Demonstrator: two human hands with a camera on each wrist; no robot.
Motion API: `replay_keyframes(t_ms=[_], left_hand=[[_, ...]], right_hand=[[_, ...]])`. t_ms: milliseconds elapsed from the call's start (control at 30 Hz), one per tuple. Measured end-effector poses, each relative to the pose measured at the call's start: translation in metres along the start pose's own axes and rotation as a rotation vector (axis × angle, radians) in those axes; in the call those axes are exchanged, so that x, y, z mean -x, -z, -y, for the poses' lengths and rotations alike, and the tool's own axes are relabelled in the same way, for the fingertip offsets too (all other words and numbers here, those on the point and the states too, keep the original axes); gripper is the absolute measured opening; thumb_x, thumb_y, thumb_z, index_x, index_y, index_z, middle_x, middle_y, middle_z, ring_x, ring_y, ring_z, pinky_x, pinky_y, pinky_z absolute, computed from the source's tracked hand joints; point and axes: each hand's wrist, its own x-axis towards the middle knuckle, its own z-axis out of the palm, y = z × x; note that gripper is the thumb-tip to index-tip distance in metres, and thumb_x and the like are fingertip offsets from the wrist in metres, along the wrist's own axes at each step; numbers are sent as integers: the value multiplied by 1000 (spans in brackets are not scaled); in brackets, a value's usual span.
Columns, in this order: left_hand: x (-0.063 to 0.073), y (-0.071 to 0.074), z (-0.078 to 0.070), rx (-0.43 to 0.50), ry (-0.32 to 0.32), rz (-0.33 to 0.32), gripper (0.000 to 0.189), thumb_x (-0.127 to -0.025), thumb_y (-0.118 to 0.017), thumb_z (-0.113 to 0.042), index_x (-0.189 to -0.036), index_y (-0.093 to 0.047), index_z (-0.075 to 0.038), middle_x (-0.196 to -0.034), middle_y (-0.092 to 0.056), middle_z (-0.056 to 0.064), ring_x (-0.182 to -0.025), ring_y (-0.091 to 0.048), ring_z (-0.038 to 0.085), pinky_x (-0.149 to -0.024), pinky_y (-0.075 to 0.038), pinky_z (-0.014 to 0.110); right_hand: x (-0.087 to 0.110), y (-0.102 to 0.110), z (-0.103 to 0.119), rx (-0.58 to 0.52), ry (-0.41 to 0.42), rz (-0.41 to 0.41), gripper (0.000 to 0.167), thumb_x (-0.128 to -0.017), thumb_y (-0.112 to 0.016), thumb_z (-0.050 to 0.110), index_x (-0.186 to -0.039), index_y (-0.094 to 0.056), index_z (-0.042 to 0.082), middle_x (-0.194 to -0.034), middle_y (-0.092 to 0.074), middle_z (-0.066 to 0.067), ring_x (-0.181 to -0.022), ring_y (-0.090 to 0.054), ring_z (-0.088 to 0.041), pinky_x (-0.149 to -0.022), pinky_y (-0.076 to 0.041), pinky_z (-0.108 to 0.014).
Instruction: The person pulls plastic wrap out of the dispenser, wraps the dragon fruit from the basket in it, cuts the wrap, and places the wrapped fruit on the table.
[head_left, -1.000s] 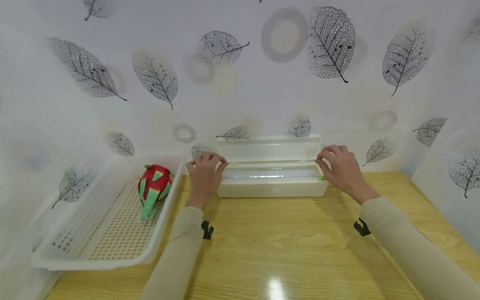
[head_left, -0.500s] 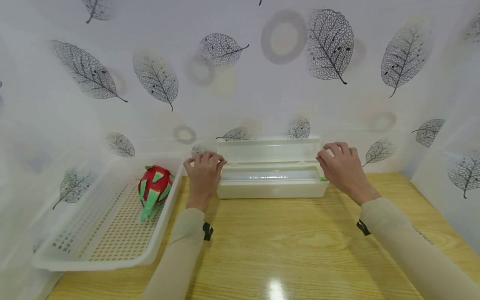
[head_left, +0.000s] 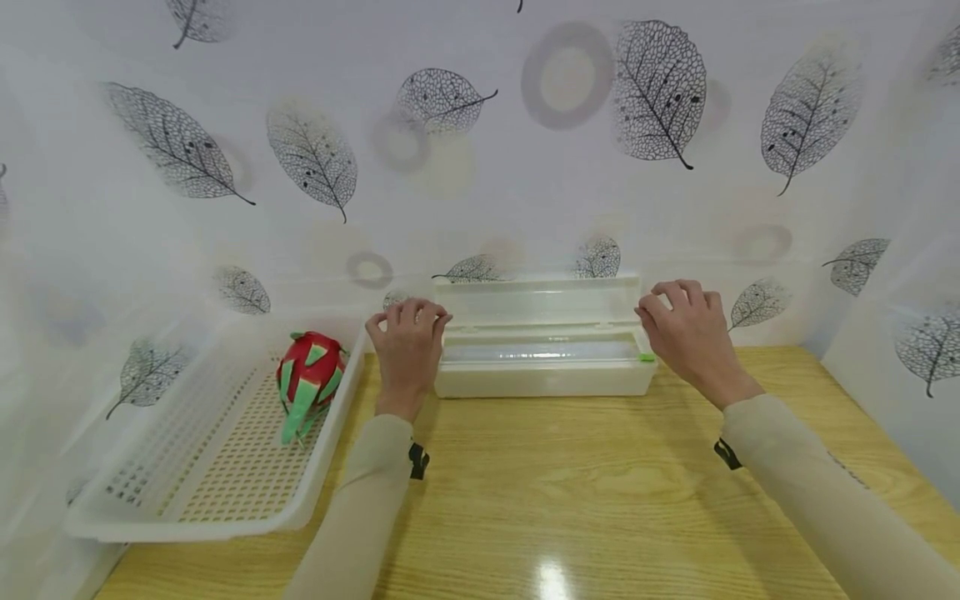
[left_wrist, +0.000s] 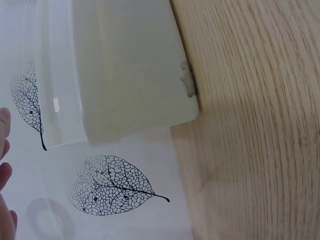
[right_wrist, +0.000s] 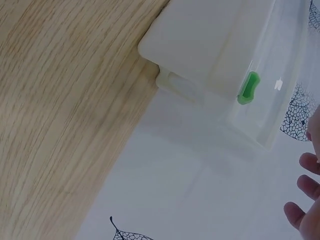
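On the wooden table stands a long cream plastic-wrap box (head_left: 544,382). Its lid (head_left: 540,302) is raised and leans back toward the wall. A shiny roll of clear plastic wrap (head_left: 543,350) lies inside. My left hand (head_left: 408,350) is at the box's left end, thumb and fingertips pinched together. The right hand (head_left: 690,342) does the same at the opposite end. Both seem to pinch the wrap's loose edge, though the clear film barely shows. A green slider (right_wrist: 248,88) sits on the box's right end. The wrist views catch only some fingertips.
To the left stands a white perforated basket (head_left: 303,500) holding a red and green dragon fruit (head_left: 309,371). A leaf-patterned sheet (head_left: 510,200) rises behind the box. The wooden table top (head_left: 585,475) extends in front.
Both hands have risen slightly and drifted a little apart, uncovering the green slider. The box, its lid and the basket stay put.
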Motion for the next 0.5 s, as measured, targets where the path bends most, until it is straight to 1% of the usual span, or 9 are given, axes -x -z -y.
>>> replay_keyframes(t_ms=[100, 200, 333, 500], left_hand=[[-1, 0, -1, -5, 5, -16, 20, -101, -63, -32, -102, -71, -14, -109, -70, 8, -104, -64, 33, -97, -44, 61], [-2, 0, -2, -1, 3, -49, 18, -100, -66, -31, -101, -71, -14, -108, -70, 8, -103, -64, 33, -97, -44, 61], [-2, 1, -3, 18, 4, -85, 15, -98, -69, -28, -99, -72, -13, -107, -70, 8, -102, -64, 33, -96, -44, 61], [-3, 0, -3, 21, 6, -114, 14, -96, -72, -27, -99, -72, -13, -107, -70, 8, -102, -63, 32, -96, -44, 60]], right_hand=[[-1, 1, 0, 14, -3, 1, 10, -91, -73, 11, -97, -66, 5, -101, -69, -20, -98, -61, -48, -68, -49, -62], [-1, 2, -1, 25, -5, 2, 8, -94, -69, 13, -98, -66, 6, -101, -70, -20, -96, -62, -47, -67, -49, -61], [-1, 4, -1, 44, -4, 11, 10, -98, -64, 17, -99, -66, 7, -102, -71, -22, -94, -63, -48, -64, -50, -61], [-2, 5, -1, 58, -3, 0, 11, -98, -64, 18, -99, -65, 7, -104, -71, -23, -92, -64, -49, -61, -50, -61]])
